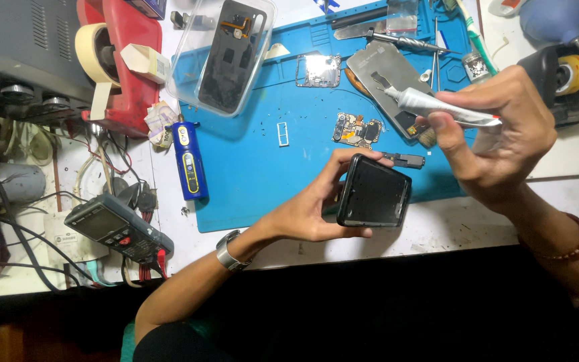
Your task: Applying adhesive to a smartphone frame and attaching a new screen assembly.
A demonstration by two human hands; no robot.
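Two hands work over the desk (437,231). Left of the blue mat (256,174) lies a multimeter (116,228). The left hand (309,208) grips a black phone frame (374,192), stripped, its parts spread on the mat. The right hand (497,134) has its fingers closed round a grey tube (437,107), probably adhesive; none seems applied yet.

Mat (256,174) on the surface (464,224), centre. Phone frame (374,192) in left hand (309,208) over mat's 5 o'clock edge. Right hand (504,134) at 3 o'clock, holding tube (437,107). Circuit board (356,131) on mat, just behind the frame. Electric screwdriver (189,161) at mat's 9 o'clock edge. Clear tray (222,53) at 11 o'clock. Multimeter (116,229) at 8 o'clock, off the mat.
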